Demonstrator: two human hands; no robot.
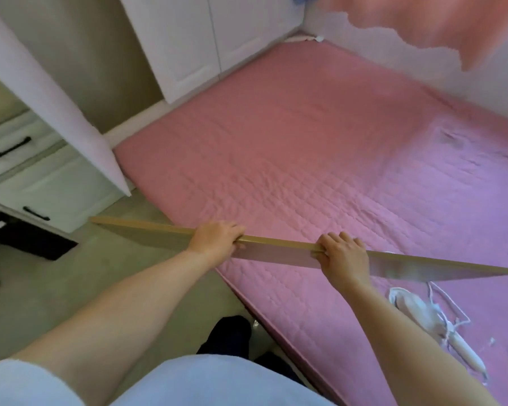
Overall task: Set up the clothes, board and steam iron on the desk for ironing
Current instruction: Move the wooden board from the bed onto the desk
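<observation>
Pink quilted bedspread (320, 159) fills the scene; above its near edge both hands, left hand (216, 238) and right hand (344, 254), curl fingers over a wooden board (279, 250); steam iron (420, 315) lies near right.

Both hands hold a long thin board (276, 247) edge-up, roughly level, w/ its far end toward the drawers and near end over the bed. Left hand (217, 237) grips the top edge left of centre, fingers curled over it; right hand (345, 253) grips the same edge further right. Board hangs above the front edge of a pink quilted bed (305, 148) and the beige floor (56, 288). A steam iron (423, 317) w/ white cord lies on the bed near its front right corner, below the board. White drawers (27, 177) w/ black handles at left; white cupboard doors (203, 39) behind the bed's far edge.
</observation>
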